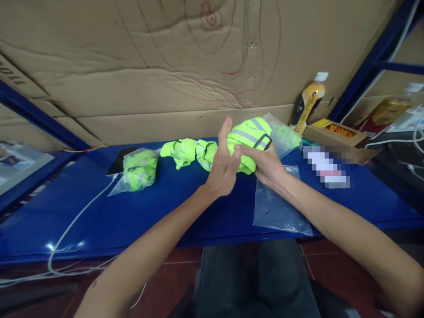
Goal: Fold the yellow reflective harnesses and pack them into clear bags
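Observation:
My right hand (270, 163) grips a bundled neon-yellow reflective vest (248, 132) with grey stripes and a black strap, its thumb lying across the cloth. My left hand (223, 165) presses against the near left side of the bundle, fingers stretched upward. Left of it, two crumpled neon-yellow bundles (183, 152) lie on the blue table (172, 198). A flat clear plastic bag (281, 207) rests under my right forearm. Behind my right hand is another clear bag (288, 134) with neon-yellow cloth inside. The far side of the held bundle is hidden.
A bagged neon-yellow bundle (141, 170) sits at the left by a dark phone (119, 160) with a white cable (79, 212). On the right stand a drink bottle (309, 101) and an opened cardboard box (334, 134). A cardboard wall (149, 92) closes off the back.

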`<state>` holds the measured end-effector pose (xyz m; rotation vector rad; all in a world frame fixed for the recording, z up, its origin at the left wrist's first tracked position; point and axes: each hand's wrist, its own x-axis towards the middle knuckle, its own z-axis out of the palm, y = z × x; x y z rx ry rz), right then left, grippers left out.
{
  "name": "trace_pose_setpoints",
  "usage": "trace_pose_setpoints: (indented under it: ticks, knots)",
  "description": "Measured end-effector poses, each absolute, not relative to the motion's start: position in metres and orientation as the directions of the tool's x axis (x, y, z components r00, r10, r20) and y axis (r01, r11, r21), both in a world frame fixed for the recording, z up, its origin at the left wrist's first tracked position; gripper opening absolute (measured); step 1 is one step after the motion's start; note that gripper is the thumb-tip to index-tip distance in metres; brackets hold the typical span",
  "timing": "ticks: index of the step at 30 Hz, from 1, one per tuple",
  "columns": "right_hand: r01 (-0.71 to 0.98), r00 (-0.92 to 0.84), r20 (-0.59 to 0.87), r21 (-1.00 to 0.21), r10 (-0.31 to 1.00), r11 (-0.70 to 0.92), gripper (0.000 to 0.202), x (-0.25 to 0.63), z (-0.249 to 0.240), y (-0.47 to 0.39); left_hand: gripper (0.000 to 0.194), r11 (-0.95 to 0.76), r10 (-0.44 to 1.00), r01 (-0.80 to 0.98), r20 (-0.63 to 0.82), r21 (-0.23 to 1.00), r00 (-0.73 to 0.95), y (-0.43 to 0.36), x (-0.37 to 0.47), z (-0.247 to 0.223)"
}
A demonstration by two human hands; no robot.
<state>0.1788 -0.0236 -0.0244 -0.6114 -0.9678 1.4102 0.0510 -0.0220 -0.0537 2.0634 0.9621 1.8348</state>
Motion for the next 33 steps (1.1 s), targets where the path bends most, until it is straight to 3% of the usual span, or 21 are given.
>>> trace_pose_setpoints:
  ticks: [5,7,8,10,12,13,15,17,18,21,25,29,33]
  knots:
    - [-0.469,0.064,0.306,-0.831,0.95,0.299,0.057,0.202,-0.014,0.0,0.058,-0.666,0.674,0.286,0.72,0.689,-0.165,-0.033,0.049,-0.05]
    - [-0.415,0.185,0.365,-0.812,0.912,0.41,0.059,0.222,-0.012,0.018,0.054,-0.553,0.769,0.44,0.636,0.707,-0.056,-0.044,0.055,-0.049]
    - [-0.385,0.232,0.385,-0.807,0.893,0.448,0.059,0.232,-0.011,0.027,0.056,-0.508,0.818,0.557,0.571,0.658,0.072,-0.05,0.059,-0.049]
    - [-0.326,0.3,0.413,-0.803,0.86,0.499,0.057,0.25,-0.013,0.045,0.066,-0.466,0.87,0.764,0.388,0.447,0.304,-0.064,0.07,-0.052]
    - [-0.292,0.321,0.435,-0.8,0.842,0.524,0.054,0.262,-0.016,0.058,0.073,-0.47,0.876,0.845,0.247,0.254,0.413,-0.072,0.078,-0.056]
    - [-0.286,0.32,0.443,-0.797,0.837,0.532,0.053,0.266,-0.018,0.062,0.07,-0.485,0.872,0.849,0.195,0.208,0.45,-0.074,0.08,-0.058]
    - [-0.289,0.319,0.45,-0.792,0.834,0.538,0.051,0.269,-0.021,0.067,0.043,-0.518,0.855,0.825,0.14,0.224,0.499,-0.07,0.077,-0.059]
    - [-0.297,0.329,0.444,-0.789,0.833,0.538,0.051,0.27,-0.023,0.069,0.01,-0.562,0.826,0.767,0.163,0.309,0.54,-0.057,0.065,-0.055]
    - [-0.3,0.336,0.44,-0.788,0.833,0.538,0.052,0.27,-0.024,0.069,0.005,-0.594,0.804,0.726,0.216,0.346,0.555,-0.049,0.056,-0.051]
    - [-0.293,0.338,0.444,-0.788,0.83,0.541,0.055,0.271,-0.024,0.07,0.013,-0.672,0.734,0.653,0.434,0.349,0.523,-0.023,0.027,-0.038]
    - [-0.269,0.318,0.446,-0.804,0.837,0.531,0.065,0.266,-0.022,0.064,0.016,-0.629,0.658,0.736,0.675,0.25,0.333,0.003,-0.004,-0.029]
    - [-0.279,0.277,0.419,-0.826,0.865,0.49,0.064,0.254,-0.019,0.05,0.02,-0.578,0.668,0.75,0.714,0.322,0.208,0.015,-0.014,-0.036]
    - [-0.339,0.278,0.402,-0.809,0.873,0.48,0.064,0.243,-0.018,0.04,0.034,-0.586,0.658,0.758,0.713,0.284,0.242,0.014,-0.011,-0.04]
